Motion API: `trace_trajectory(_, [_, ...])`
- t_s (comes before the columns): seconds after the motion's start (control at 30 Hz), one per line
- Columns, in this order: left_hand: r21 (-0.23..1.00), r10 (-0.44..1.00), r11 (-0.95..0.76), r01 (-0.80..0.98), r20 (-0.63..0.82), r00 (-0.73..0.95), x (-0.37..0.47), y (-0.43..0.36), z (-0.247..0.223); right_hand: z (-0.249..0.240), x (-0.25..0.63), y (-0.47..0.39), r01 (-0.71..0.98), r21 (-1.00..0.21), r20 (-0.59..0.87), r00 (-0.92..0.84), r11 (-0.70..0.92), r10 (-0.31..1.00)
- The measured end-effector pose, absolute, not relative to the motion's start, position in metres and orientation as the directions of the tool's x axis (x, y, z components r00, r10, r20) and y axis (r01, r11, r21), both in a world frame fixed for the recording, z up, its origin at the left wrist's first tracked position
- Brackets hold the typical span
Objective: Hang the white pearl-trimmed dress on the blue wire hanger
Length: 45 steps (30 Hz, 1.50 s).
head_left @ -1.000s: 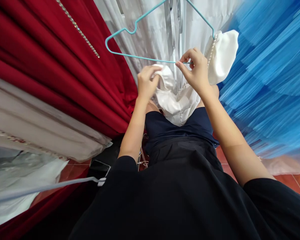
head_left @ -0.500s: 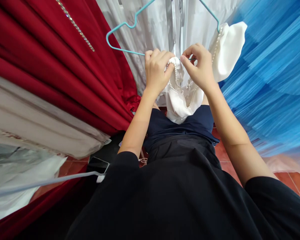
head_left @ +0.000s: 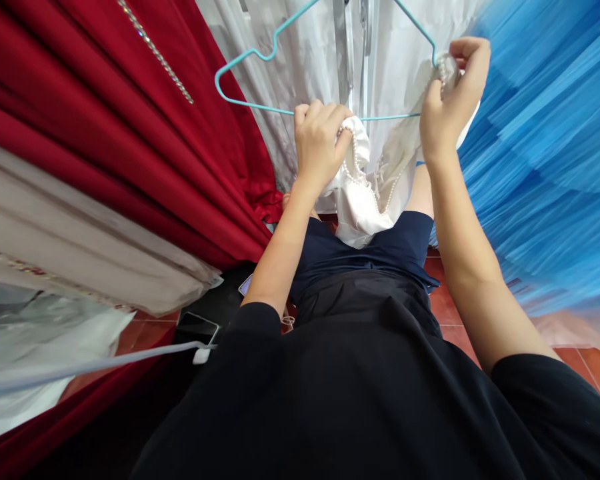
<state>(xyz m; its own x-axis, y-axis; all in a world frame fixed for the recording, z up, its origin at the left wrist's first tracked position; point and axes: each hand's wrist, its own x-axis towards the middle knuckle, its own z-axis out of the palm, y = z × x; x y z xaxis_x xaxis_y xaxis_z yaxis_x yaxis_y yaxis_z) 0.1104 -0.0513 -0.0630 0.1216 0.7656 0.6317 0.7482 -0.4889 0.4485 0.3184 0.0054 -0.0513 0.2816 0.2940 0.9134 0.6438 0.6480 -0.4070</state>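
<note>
A light-blue hanger [head_left: 255, 105] carries a white dress-like garment [head_left: 361, 217] edged with small pearls. My left hand [head_left: 319, 143] is closed on the gathered left part of the garment, right at the hanger's lower bar. Around the garment's other shoulder, at the right end of the hanger, my right hand [head_left: 453, 110] curls with thumb and fingers against the pearl trim. The garment's neckline sags between my two hands, and its lower part hangs in front of my thighs. My right palm hides part of the shoulder cloth.
Red draped fabric [head_left: 195, 147] hangs on the left, above a beige gown [head_left: 95, 227]. Blue tulle [head_left: 545, 173] fills the right side. White cloth [head_left: 300, 53] and metal poles [head_left: 347, 60] stand behind the hanger. A grey-white bar [head_left: 105, 362] crosses the lower left.
My right hand has left the middle of the hanger bar and moved right and up onto the garment's right shoulder. My left hand keeps its hold, barely shifted.
</note>
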Motion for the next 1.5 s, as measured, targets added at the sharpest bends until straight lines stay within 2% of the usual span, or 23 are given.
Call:
trace_trajectory(0.07, [0.445, 0.763, -0.493, 0.748, 0.634, 0.125, 0.11, -0.052, -0.063, -0.052, 0.327, 0.013, 0.563, -0.411, 0.912, 0.262, 0.717, 0.317])
trace_trajectory(0.27, [0.486, 0.792, -0.44, 0.755, 0.606, 0.071, 0.105, -0.054, -0.062, -0.046, 0.344, 0.012, 0.563, -0.413, 0.91, 0.225, 0.716, 0.348])
trace_trajectory(0.43, [0.362, 0.693, -0.532, 0.765, 0.706, 0.148, 0.1, -0.045, -0.067, -0.038, 0.357, 0.022, 0.595, -0.387, 0.922, 0.25, 0.705, 0.295])
trace_trajectory(0.57, [0.338, 0.637, -0.582, 0.739, 0.755, 0.156, 0.103, -0.036, -0.073, -0.036, 0.363, 0.043, 0.642, -0.441, 0.898, 0.311, 0.627, 0.312])
trace_trajectory(0.73, [0.209, 0.568, -0.558, 0.803, 0.802, 0.187, 0.109, -0.039, -0.076, -0.037, 0.367, 0.066, 0.579, -0.563, 0.823, 0.461, 0.59, 0.333])
trace_trajectory(0.83, [0.254, 0.556, -0.599, 0.759, 0.815, 0.166, 0.11, -0.04, -0.078, -0.038, 0.367, 0.07, 0.534, -0.605, 0.79, 0.494, 0.59, 0.363])
trace_trajectory(1.0, [0.401, 0.597, -0.657, 0.639, 0.794, 0.114, 0.11, -0.039, -0.081, -0.04, 0.363, 0.063, 0.468, -0.566, 0.813, 0.455, 0.678, 0.363])
trace_trajectory(1.17, [0.352, 0.566, -0.652, 0.672, 0.815, 0.122, 0.109, -0.04, -0.08, -0.042, 0.357, 0.054, 0.454, -0.569, 0.818, 0.396, 0.685, 0.417])
trace_trajectory(1.3, [0.295, 0.524, -0.66, 0.691, 0.84, 0.143, 0.101, -0.042, -0.079, -0.046, 0.354, 0.048, 0.485, -0.555, 0.829, 0.391, 0.676, 0.4])
trace_trajectory(1.5, [0.318, 0.534, -0.658, 0.683, 0.836, 0.126, 0.092, -0.04, -0.082, -0.055, 0.351, 0.043, 0.504, -0.564, 0.825, 0.381, 0.654, 0.418])
